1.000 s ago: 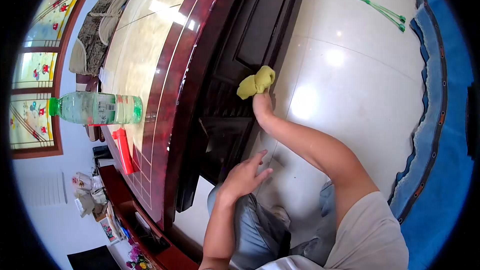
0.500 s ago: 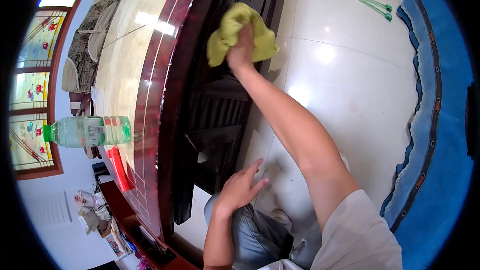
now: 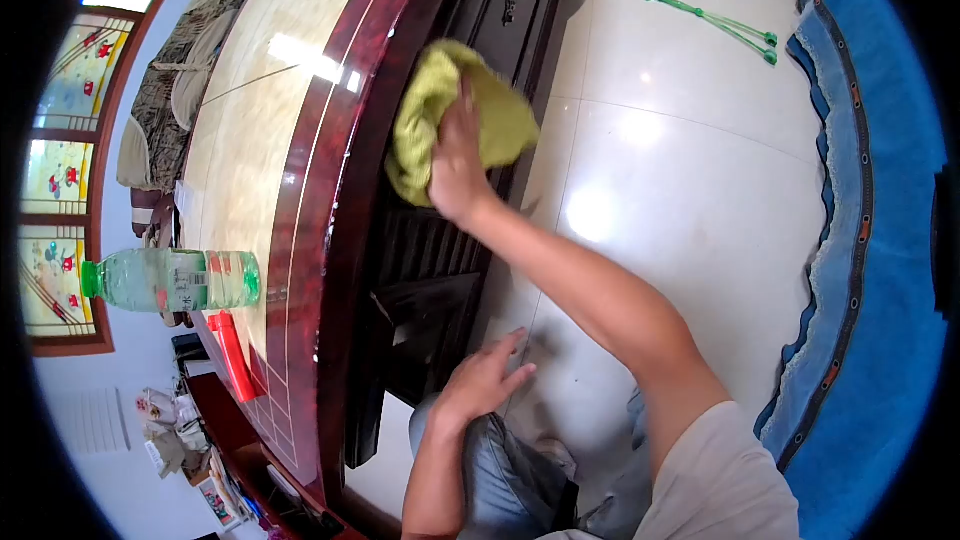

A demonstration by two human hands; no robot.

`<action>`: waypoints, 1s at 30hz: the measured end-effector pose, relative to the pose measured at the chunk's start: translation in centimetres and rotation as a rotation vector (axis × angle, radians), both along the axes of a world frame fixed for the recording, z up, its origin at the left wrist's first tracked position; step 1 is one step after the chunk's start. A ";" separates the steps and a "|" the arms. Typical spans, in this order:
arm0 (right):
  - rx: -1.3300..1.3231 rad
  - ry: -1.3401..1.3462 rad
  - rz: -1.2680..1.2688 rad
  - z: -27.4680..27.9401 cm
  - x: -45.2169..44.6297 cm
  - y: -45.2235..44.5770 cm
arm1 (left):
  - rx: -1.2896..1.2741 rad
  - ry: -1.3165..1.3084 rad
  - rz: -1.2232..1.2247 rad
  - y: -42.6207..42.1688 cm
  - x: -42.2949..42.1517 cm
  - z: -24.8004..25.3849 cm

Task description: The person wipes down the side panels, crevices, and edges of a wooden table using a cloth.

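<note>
My right hand [image 3: 459, 170] reaches to the dark wooden side [image 3: 490, 15] of the table. It is closed on a yellow-green cloth [image 3: 505, 120], which spreads over the wood panel; part of the hand is behind its folds. My left hand [image 3: 485, 380] holds nothing. Its fingers are apart, and the wrist lies by my bent knee [image 3: 500, 470], near the slatted lower part of the table [image 3: 430, 250].
On the glossy tabletop [image 3: 260, 130] are a clear bottle with a green cap [image 3: 170, 278] and a red cylinder [image 3: 232, 355]. A green stick-like tool [image 3: 705, 15] lies on the tiled floor [image 3: 690, 200]. Blue fabric [image 3: 890, 240] borders the right side.
My right hand and the cloth have moved down and slightly left in the view, along the dark wood panel. My left hand has stayed about where it was.
</note>
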State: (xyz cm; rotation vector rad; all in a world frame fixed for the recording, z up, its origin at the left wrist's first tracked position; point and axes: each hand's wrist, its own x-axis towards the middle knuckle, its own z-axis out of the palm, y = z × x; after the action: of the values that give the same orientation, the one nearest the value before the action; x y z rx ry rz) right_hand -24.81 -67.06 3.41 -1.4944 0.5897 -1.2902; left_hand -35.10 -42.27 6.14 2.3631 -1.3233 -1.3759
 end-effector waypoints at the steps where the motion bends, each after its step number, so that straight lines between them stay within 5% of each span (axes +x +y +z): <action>1: -0.055 -0.023 -0.034 0.0 0.7 -2.3 | -0.001 0.006 0.003 -0.2 0.0 -0.1; 3: 0.011 -0.156 0.078 -1.2 1.1 -6.6 | 0.003 0.018 0.009 -0.3 0.1 -0.1; 5: 0.430 -0.153 0.245 -3.9 1.8 -10.3 | 0.027 0.039 0.055 -0.6 0.4 0.1; 7: 0.506 0.156 -0.022 -10.0 4.8 -9.6 | -0.005 -0.010 0.080 -0.5 1.0 -0.4; 9: 0.600 0.287 0.015 -10.5 1.7 -6.0 | -0.091 -0.119 0.096 0.6 1.5 -2.8; 13: 0.834 0.469 0.200 -10.4 -5.0 -1.3 | -0.403 -0.030 0.608 -3.3 1.1 -2.1; 16: 0.773 0.518 0.200 -10.6 -9.0 -0.7 | -0.565 -0.029 0.707 -5.5 0.3 -1.3; 20: 0.374 0.879 0.267 -7.6 -14.6 -1.4 | -0.683 0.039 0.669 -7.0 -1.5 -1.5; 23: 0.093 0.746 0.265 -5.9 -17.2 -0.8 | -0.703 0.143 0.804 -8.1 -2.8 -1.8; 27: 0.246 0.612 0.590 1.3 -21.1 -0.1 | -0.510 0.570 1.135 -9.2 -3.0 -0.8; 30: 0.346 0.277 0.964 2.3 -23.2 0.6 | -0.632 0.912 1.074 -9.0 -2.5 0.0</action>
State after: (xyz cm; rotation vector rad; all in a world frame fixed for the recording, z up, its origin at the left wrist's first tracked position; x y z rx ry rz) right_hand -48.00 -66.50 5.66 -1.3822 0.1794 -0.2265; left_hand -37.58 -51.29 6.12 1.2829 -0.0968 -1.1205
